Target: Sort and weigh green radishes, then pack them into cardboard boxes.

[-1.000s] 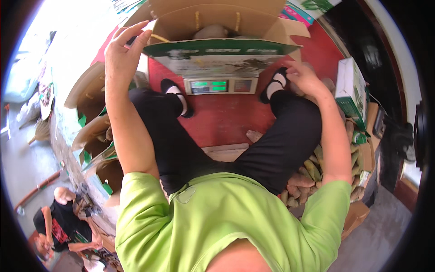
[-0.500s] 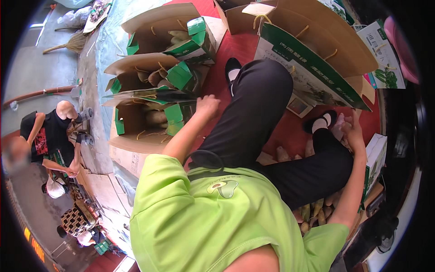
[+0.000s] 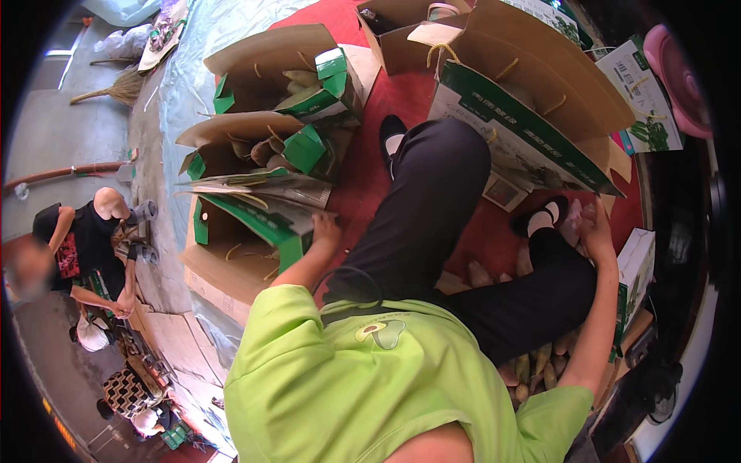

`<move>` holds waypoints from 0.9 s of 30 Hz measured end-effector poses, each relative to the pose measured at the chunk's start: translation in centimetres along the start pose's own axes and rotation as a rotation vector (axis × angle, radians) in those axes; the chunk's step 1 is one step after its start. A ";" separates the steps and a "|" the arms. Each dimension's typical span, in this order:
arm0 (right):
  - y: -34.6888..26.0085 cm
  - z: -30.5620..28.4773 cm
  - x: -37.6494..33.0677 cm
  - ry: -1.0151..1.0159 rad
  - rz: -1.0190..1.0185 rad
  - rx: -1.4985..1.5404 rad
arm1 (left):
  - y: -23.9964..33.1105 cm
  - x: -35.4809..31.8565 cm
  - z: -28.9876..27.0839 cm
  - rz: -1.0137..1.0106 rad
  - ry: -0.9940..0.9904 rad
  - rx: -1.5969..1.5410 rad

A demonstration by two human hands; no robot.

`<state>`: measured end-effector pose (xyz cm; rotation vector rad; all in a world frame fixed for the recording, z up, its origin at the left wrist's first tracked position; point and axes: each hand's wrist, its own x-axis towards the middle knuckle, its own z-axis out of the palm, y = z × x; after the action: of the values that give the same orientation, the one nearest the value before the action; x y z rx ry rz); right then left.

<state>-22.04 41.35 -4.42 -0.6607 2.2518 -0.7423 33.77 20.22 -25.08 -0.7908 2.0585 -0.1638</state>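
Observation:
At the left, my left hand is closed on the near side of an open carton, whose green inner flap now leans across its opening. Contents of this carton are mostly hidden. Beyond it, a second carton holds brownish root vegetables, and a third holds pale green ones. My right hand is curled beside a pinkish, plastic-looking bundle, below the corner of a large green-and-white carton. What its fingers hold is hidden.
Between my legs lies a red mat with several loose roots. More roots lie under my right arm, beside a white-and-green box. A pink basin stands far right. Another person sits at the left.
My left hand has moved down and left along the nearest left carton, and its green flap has swung over the roots inside. My right hand has shifted slightly down.

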 end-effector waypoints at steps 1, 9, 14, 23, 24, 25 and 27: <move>0.1 0.1 0.1 -0.003 -0.004 0.002 | 0.2 -0.9 1.4 0.032 -0.047 -0.051; 2.3 -1.4 0.9 -0.049 -0.024 -0.068 | -0.5 -4.9 -5.2 0.001 -0.073 -0.529; 1.7 -0.5 1.3 -0.004 -0.033 0.023 | -4.5 1.4 -14.3 -0.052 0.745 -0.101; -0.9 -0.5 0.1 -0.019 0.034 -0.032 | -8.6 4.1 -15.9 -0.094 0.514 0.190; -1.0 -0.6 0.0 -0.021 0.046 -0.047 | -8.5 3.5 -16.0 -0.075 0.515 0.168; -0.7 -0.7 0.1 -0.016 0.045 -0.044 | -8.6 3.1 -15.9 -0.075 0.520 0.171; 0.3 -0.7 0.5 0.002 0.015 0.020 | -9.1 2.1 -15.4 -0.004 0.531 0.241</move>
<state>-22.94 41.44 -4.39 -0.6331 2.2459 -0.7579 25.04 9.12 -13.90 -0.6459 2.4667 -0.6728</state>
